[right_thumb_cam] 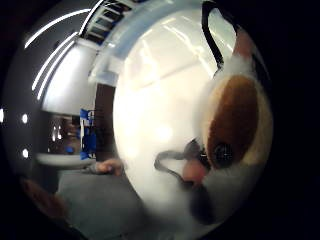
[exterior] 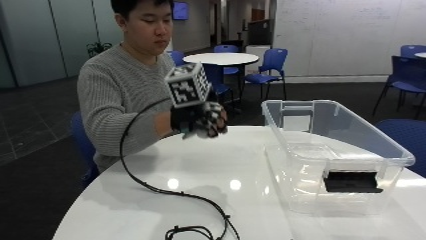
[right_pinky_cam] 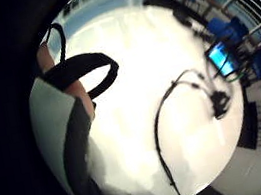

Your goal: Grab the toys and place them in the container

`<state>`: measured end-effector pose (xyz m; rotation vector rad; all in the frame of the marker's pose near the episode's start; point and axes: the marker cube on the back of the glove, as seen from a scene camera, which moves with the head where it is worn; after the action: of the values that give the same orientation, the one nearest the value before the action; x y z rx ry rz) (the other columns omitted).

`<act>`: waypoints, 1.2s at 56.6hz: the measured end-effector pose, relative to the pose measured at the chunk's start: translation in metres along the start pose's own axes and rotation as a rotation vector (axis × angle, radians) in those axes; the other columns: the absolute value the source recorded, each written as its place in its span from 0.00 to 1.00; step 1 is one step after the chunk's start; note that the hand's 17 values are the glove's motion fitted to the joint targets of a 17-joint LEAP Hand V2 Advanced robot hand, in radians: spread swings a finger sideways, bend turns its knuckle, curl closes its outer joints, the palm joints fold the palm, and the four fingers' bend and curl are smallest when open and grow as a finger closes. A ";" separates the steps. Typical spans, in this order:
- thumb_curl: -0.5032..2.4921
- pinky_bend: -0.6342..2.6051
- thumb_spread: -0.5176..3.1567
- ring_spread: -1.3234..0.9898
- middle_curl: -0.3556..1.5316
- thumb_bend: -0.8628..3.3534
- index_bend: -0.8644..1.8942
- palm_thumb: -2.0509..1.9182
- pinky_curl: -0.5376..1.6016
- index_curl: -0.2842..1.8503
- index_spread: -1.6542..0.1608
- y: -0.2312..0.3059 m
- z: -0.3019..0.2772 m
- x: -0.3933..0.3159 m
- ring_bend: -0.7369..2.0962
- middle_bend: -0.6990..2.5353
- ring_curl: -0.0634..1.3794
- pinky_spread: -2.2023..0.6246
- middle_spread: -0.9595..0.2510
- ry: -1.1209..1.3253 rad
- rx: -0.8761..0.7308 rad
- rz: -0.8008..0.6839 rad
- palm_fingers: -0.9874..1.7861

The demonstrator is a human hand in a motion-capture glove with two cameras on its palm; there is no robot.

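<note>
In the outside view my gloved right hand (exterior: pixel 194 119) is raised above the white table (exterior: pixel 219 165), to the left of the clear plastic container (exterior: pixel 296 103). Its fingers curl round a small plush toy (exterior: pixel 214 120) with white and grey fur. The thumb side palm view shows the plush toy (right_thumb_cam: pixel 235 120) close against the palm, with a brown patch and a dark eye. A grey and white part of the toy (right_pinky_cam: pixel 62 140) also lies beside my fingers in the little finger side palm view. The container stands open-topped on the table's right side; I see no toys inside it.
A black cable (exterior: pixel 170 192) runs across the table's front left. A black flat piece (exterior: pixel 353 181) shows through the container's near wall. Blue chairs (exterior: pixel 266 65) and a small round table (exterior: pixel 219 58) stand behind the person.
</note>
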<state>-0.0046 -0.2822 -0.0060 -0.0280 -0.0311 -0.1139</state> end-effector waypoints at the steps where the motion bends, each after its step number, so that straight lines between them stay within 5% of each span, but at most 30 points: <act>1: 0.43 0.51 0.37 0.33 0.49 0.23 0.47 0.67 0.47 0.52 0.71 0.004 -0.009 -0.009 0.56 0.41 0.37 0.64 0.53 0.006 0.013 -0.029 0.66; 14: 0.45 0.53 0.35 0.33 0.53 0.22 0.47 0.66 0.48 0.58 0.71 -0.058 -0.054 -0.053 0.57 0.41 0.41 0.64 0.53 -0.035 0.021 -0.131 0.64; 27: 0.48 0.55 0.34 0.33 0.57 0.21 0.47 0.66 0.49 0.62 0.71 -0.223 0.005 -0.111 0.58 0.41 0.44 0.64 0.53 -0.017 -0.066 0.000 0.62; 35: 0.49 0.56 0.34 0.33 0.59 0.21 0.46 0.66 0.49 0.64 0.70 -0.274 0.043 -0.129 0.58 0.41 0.46 0.64 0.53 0.054 -0.161 -0.024 0.60; 48: 0.50 0.56 0.36 0.34 0.61 0.20 0.44 0.66 0.49 0.66 0.69 -0.291 0.077 -0.126 0.58 0.39 0.48 0.65 0.52 0.067 -0.237 0.005 0.59; 54: 0.48 0.55 0.39 0.37 0.61 0.20 0.39 0.63 0.48 0.65 0.69 -0.284 0.094 -0.117 0.57 0.39 0.49 0.66 0.53 0.109 -0.390 0.026 0.50; 58: 0.42 0.52 0.42 0.44 0.57 0.17 0.45 0.55 0.48 0.63 0.67 -0.279 0.100 -0.113 0.41 0.33 0.43 0.72 0.56 0.118 -0.452 -0.001 0.25; 68: 0.36 0.46 0.42 0.51 0.47 0.19 0.38 0.50 0.42 0.53 0.66 -0.272 0.100 -0.123 0.30 0.25 0.29 0.78 0.64 0.054 -0.435 0.009 0.26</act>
<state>-0.1606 -0.5354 0.0972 -0.4591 0.0478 -0.1111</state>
